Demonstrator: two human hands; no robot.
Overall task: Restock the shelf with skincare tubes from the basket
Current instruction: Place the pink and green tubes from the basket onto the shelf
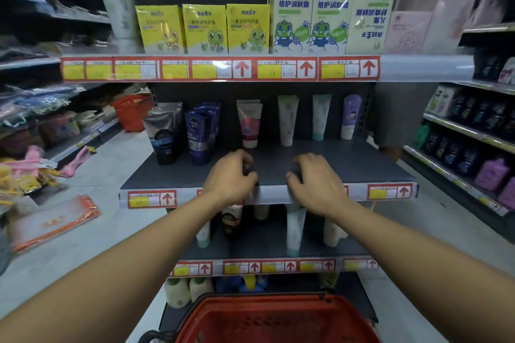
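Observation:
My left hand [231, 175] and my right hand [315, 178] hover side by side over the front edge of the middle shelf [362, 167], fingers loosely curled, nothing in either. At the back of that shelf stand skincare tubes: a dark grey one [163, 133], blue Nivea tubes [200, 131], a pink tube [249, 122], two white-green tubes [288, 120] and a purple one [351, 117]. The red basket [278, 320] sits low in front of me; no tubes show in its visible part.
The top shelf holds yellow boxes [204, 28] and tall cream boxes [292, 3]. More tubes [295, 228] stand on the shelf below my hands. Another red basket [131, 111] sits in the aisle at the left. Stocked shelves [468, 131] line the right side.

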